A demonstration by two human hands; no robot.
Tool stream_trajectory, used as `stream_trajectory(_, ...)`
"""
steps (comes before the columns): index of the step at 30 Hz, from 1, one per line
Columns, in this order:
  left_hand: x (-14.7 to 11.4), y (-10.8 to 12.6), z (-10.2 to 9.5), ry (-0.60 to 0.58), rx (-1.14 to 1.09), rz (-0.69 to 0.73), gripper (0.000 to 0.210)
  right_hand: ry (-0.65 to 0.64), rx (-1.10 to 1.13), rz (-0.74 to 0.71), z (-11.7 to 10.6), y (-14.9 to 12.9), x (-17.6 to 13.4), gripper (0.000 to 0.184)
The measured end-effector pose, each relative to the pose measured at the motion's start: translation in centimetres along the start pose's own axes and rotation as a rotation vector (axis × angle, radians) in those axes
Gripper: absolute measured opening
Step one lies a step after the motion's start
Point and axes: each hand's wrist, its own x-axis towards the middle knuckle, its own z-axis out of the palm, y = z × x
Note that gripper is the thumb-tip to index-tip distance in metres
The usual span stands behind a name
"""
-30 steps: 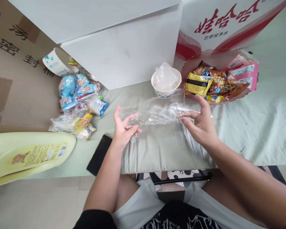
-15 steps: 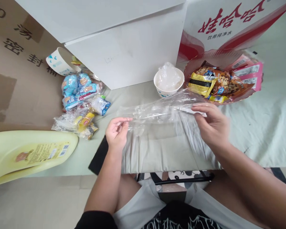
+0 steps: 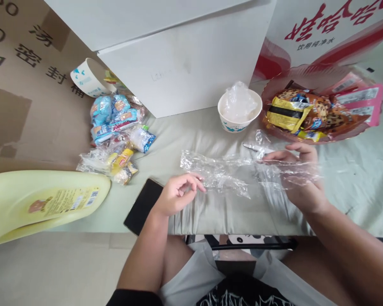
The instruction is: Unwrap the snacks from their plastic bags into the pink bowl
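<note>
A crumpled strip of clear plastic film (image 3: 217,172) lies in front of me, above the green cloth. My left hand (image 3: 178,193) is at its near left edge, fingers loosely bent and apart, with no firm grip visible. In my right hand (image 3: 303,180) is a slim knife (image 3: 258,148), its blade pointing left. More film drapes across that hand's fingers and wrist. Behind the film, a white paper bowl (image 3: 225,121) stands upright with crumpled clear plastic (image 3: 241,102) inside it.
A pink clear bowl (image 3: 270,127) of packaged snacks stands right. Left are wrapped snacks (image 3: 115,114), a tipped paper bowl (image 3: 89,80), a yellow-green plastic container (image 3: 12,191) and a black phone (image 3: 145,206). White (image 3: 185,72) and brown boxes (image 3: 41,127) stand behind.
The film, stretched between both hands before, now sags and crumples. My left hand has loosened and moved right and nearer; my right hand has shifted right, film trailing over it.
</note>
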Motion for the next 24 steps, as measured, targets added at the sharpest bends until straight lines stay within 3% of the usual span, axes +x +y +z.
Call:
stream_trajectory(2,0.2,0.0,0.0,-0.003,0.002,-0.042,0.015,-0.05,-0.089,0.004,-0.7,0.3,-0.2,0.043)
stream_trajectory(4,0.5,-0.4,-0.1,0.083,-0.002,-0.055,0.018,-0.092,-0.177,0.004,-1.3,0.5,-0.3,0.033)
stream_trajectory(9,1.3,-1.5,-0.4,0.361,-0.027,-0.107,0.029,-0.236,-0.356,-0.064,-1.6,0.5,0.3,0.046)
stream_trajectory(12,1.7,-2.0,-0.5,0.418,0.004,-0.122,0.029,-0.236,-0.601,-0.032,-1.1,0.4,0.5,0.023)
stream_trajectory(15,1.9,-2.3,-0.5,0.436,0.067,-0.129,0.026,-0.236,-0.519,0.049,-0.8,0.5,0.5,0.02)
stream_trajectory(17,1.9,-2.3,-0.3,0.439,0.103,-0.141,0.023,-0.258,-0.398,0.053,-0.6,0.6,0.4,0.033)
stream_trajectory(20,1.8,-2.2,0.0,0.441,0.188,-0.16,0.019,-0.187,-0.395,0.012,-0.3,0.5,0.3,0.043)
stream_trajectory(24,1.7,-2.0,0.3,0.447,0.294,-0.153,0.013,0.029,-0.462,0.114,0.1,0.5,0.0,0.038)
